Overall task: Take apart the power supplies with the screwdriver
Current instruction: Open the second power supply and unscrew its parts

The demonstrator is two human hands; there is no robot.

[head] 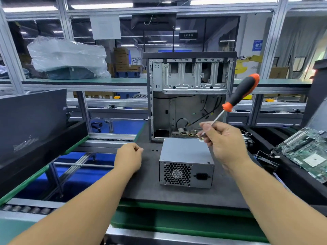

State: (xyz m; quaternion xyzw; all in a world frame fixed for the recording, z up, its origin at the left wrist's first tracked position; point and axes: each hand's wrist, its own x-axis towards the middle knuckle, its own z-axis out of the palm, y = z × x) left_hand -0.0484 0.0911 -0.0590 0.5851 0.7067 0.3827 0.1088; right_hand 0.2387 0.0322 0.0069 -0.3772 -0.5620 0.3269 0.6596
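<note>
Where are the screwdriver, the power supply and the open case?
screwdriver [243, 91], head view, on the black handle.
power supply [185, 150], head view, on its bare top plate.
case [187, 76], head view, on the drive cage's metal wall.

The screwdriver [235, 98] tip hides behind the right hand [224, 144]. The circuit board [307, 152] runs off the right edge. Wall signs are blurred, unreadable.

We can make out little text. A dark hanging sign [188, 35] in the background carries pale Chinese characters — too blurred for us to read. A blue wall sign [257, 45] shows the white character 收 — its remainder is cut off.
</note>
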